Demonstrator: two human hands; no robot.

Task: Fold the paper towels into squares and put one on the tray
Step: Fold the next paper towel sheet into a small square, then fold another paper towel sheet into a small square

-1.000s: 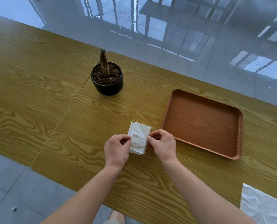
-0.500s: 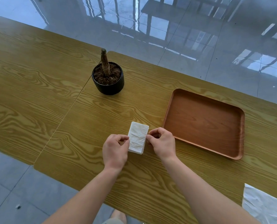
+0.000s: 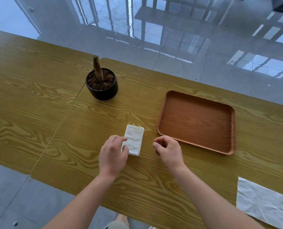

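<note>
Two bare hands reach over a wooden table (image 3: 38, 100), seen from above by the person's own head camera. Left hand (image 3: 112, 152) has its fingers curled, and its forefinger and thumb pinch the left edge of a folded paper towel (image 3: 135, 140). The palm and the other fingers are hidden under the back of the hand. Right hand (image 3: 168, 149) is just to the right of the towel, apart from it. Its fingers are loosely curled with thumb and forefinger close together, and it holds nothing.

The folded paper towel is a white, creased, upright rectangle lying flat on the table. It sits between the two hands and just left of the tray (image 3: 197, 121), not touching it. The tray is a brown wooden rectangle with rounded corners and a raised rim.

At the lower right a second paper towel (image 3: 263, 207) lies flat and crumpled, cut off by the right and bottom edges of the view. Both forearms run out of the bottom edge. Between them, at the very bottom, something like a foot shows on the floor, too cropped to be sure.

Farther back stands a black plant pot (image 3: 102, 91) with soil and a bare stump (image 3: 97, 70). Beyond the table, a glossy tiled floor (image 3: 187, 38) reflects blurred window and furniture shapes.
</note>
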